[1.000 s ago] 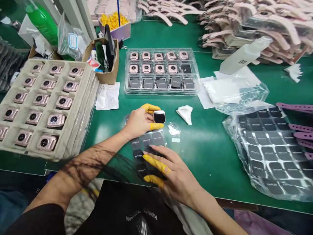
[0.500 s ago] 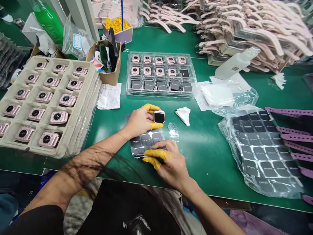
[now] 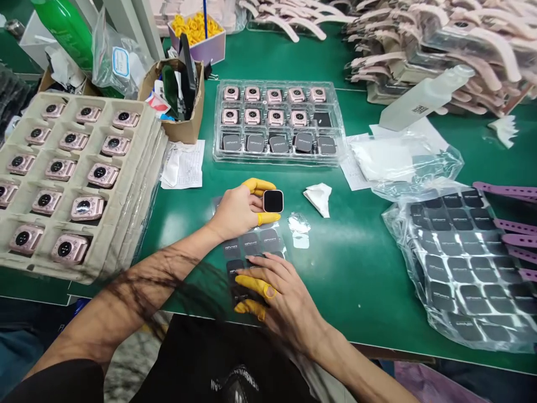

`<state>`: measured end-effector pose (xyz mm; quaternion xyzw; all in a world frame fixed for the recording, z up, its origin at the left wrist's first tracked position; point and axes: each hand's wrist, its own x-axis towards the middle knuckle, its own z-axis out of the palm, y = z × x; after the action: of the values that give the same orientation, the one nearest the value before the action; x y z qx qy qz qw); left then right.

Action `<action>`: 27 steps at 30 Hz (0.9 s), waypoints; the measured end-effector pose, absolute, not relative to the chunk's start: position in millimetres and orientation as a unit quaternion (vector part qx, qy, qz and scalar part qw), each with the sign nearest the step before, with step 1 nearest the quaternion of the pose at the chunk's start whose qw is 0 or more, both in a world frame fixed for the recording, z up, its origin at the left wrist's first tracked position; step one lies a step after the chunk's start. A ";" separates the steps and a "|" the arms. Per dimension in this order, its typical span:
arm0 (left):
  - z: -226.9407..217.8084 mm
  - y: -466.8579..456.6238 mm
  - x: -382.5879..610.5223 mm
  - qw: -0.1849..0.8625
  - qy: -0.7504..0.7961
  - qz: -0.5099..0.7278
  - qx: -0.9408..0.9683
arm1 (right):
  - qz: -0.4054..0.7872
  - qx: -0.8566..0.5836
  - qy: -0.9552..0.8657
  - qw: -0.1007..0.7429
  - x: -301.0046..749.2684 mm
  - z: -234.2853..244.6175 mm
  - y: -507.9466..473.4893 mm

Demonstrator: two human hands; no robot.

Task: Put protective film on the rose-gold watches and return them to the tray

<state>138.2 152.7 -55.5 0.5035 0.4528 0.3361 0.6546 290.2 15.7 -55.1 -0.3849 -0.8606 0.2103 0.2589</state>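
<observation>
Your left hand [image 3: 239,210] pinches a watch body [image 3: 273,201] between thumb and forefinger, its dark, nearly square screen facing up and its pink rim showing. Your right hand [image 3: 279,294] lies open, fingers spread flat on a sheet of black stickers [image 3: 251,244], whose long side runs away from you on the green table [image 3: 356,268].

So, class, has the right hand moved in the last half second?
Yes. Against the crumpled white wipe, the right hand has slid back toward the person, uncovering more of the black sticker sheet.
</observation>
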 end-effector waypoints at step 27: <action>-60.5 152.2 133.9 0.615 0.446 0.325 0.564 | 0.097 -0.428 -0.835 0.331 289.0 -15.7 9.1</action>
<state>133.9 152.2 -60.5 0.5635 0.4457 0.3247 0.6151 289.0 9.1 -15.7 -0.4283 -0.8352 0.0970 0.3310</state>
